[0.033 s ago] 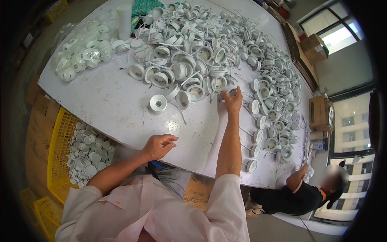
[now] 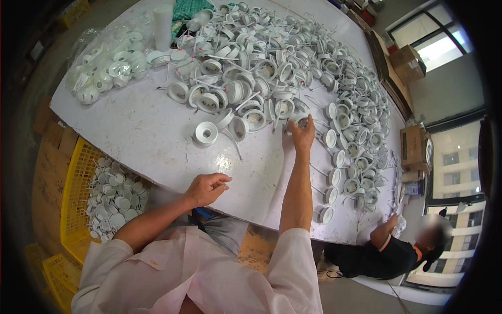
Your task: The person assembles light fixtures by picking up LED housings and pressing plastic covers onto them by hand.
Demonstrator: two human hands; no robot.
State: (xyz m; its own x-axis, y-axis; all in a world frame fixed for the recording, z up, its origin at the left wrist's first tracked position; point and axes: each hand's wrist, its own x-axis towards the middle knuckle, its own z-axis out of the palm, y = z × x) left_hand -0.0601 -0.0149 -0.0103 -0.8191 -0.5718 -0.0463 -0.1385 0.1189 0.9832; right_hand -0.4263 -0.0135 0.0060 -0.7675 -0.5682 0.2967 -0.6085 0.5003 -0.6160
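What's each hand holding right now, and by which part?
Right hand pinches a white lamp ring at its near rim in the pile. Left hand is curled; any contents cannot be told.

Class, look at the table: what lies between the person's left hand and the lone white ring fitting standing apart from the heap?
In the head view, only bare white tabletop separates the left hand from the lone ring fitting.

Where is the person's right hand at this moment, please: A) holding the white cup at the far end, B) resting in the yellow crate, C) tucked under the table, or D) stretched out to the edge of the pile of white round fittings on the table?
D: the right hand is stretched out over the white table, fingertips at the near edge of the pile of white round fittings.
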